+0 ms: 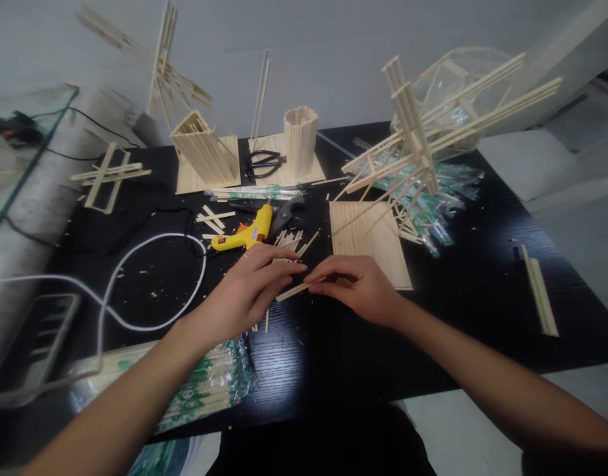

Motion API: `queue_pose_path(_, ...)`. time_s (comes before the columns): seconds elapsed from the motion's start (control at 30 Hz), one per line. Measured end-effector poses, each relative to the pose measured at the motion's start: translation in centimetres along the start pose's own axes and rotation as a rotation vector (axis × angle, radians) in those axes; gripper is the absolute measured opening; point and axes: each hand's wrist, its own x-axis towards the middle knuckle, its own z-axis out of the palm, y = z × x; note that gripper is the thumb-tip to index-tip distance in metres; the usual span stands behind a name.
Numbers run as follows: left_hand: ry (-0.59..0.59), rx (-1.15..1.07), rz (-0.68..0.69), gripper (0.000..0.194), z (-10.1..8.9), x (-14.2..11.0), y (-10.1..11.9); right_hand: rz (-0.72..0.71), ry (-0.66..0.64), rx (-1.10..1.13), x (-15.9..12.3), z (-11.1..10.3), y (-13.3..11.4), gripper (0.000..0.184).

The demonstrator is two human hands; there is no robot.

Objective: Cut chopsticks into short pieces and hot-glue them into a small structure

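Observation:
My right hand pinches a short wooden stick between thumb and fingertips, its free end pointing left, low over the black table. Close by on the left, my left hand has its fingers stretched toward the right fingertips, and I see nothing held in it. Beyond the left fingers lies a pile of short cut sticks. A yellow glue gun rests just behind the left hand, beside dark-handled cutters. A flat panel of joined sticks lies behind my right hand.
At the back stand two stick-built towers on wooden bases, with black scissors between them. A windmill-like stick frame rises at right above plastic packets. A white cable loops at left near packaged sticks.

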Motion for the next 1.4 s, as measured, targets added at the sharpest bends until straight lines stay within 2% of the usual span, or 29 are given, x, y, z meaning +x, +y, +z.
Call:
queue_pose_path(0.1, -0.048, 0.025, 0.019, 0.023, 0.10, 0.12, -0.14, 0.037, 0.014, 0.005, 0.00, 0.06, -0.04, 0.011)
queue_pose_path(0.3, -0.045, -0.006, -0.037, 0.011, -0.15, 0.36, 0.02, 0.096, 0.056, 0.049, -0.02, 0.15, 0.18, 0.015)
queue_pose_path(0.43, -0.032, 0.054, 0.010, 0.022, 0.07, 0.06, -0.05, 0.121, 0.078, 0.083, -0.02, 0.16, 0.24, 0.016)
queue_pose_path(0.53, -0.010, 0.082, 0.035, 0.022, 0.49, -0.09, -0.30, 0.139, 0.086, 0.089, -0.05, 0.27, 0.35, 0.017)
queue_pose_path(0.7, 0.002, 0.077, 0.033, 0.012, 0.81, 0.00, -0.34, 0.149, 0.057, 0.126, -0.06, 0.65, 0.59, 0.018)
queue_pose_path(0.9, -0.027, 0.082, -0.018, 0.012, 0.31, 0.12, -0.01, 0.159, 0.017, 0.126, 0.01, 0.58, 0.41, 0.016)
queue_pose_path(1.23, 0.065, 0.134, -0.146, 0.017, -0.04, 0.18, -0.13, 0.200, 0.028, 0.201, 0.07, 0.56, 0.05, 0.028)
queue_pose_path(1.4, 0.107, 0.146, -0.130, 0.023, -0.08, 0.15, 0.02, 0.213, 0.015, 0.248, 0.19, 0.41, -0.08, 0.031)
